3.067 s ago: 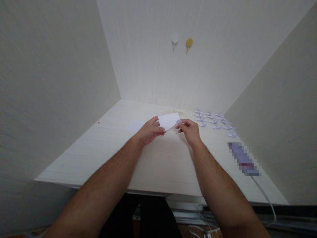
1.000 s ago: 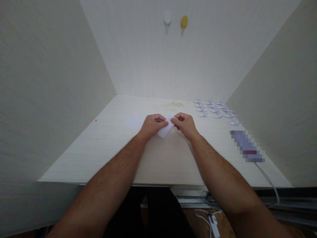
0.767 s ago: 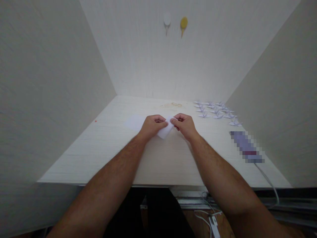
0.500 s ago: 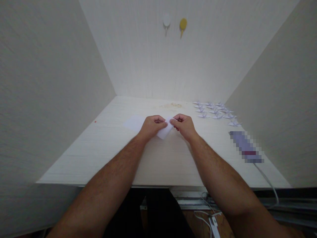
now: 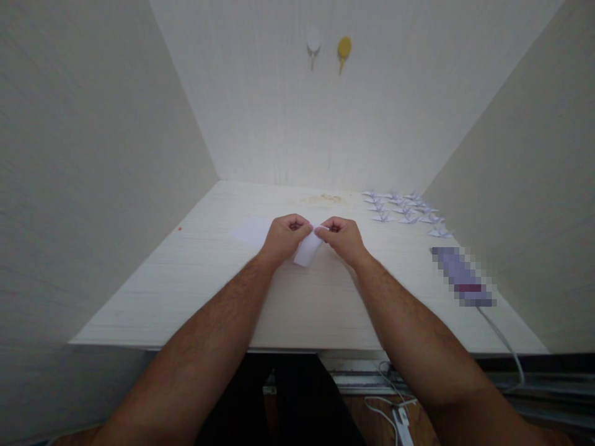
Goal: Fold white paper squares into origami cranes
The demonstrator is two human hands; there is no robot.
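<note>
A small piece of white paper (image 5: 307, 249) is held up between my two hands above the middle of the table. My left hand (image 5: 287, 235) pinches its upper left edge between thumb and fingers. On the other side my right hand (image 5: 343, 237) pinches the upper right edge, thumb close to the left thumb. The paper hangs down narrow and slanted, apparently folded, though the folds are too faint to make out. Flat white paper (image 5: 251, 230) lies on the table just left of my left hand, partly hidden by it.
Several folded paper cranes (image 5: 402, 207) stand in rows at the back right of the white table (image 5: 139, 297). A blurred-out device (image 5: 460, 272) with a cable (image 5: 504, 341) lies at the right. Walls enclose three sides. Two hooks, one yellow (image 5: 344, 47), hang on the back wall.
My thumbs have come closer together along the paper's top. The paper now looks narrower and hangs slightly lower.
</note>
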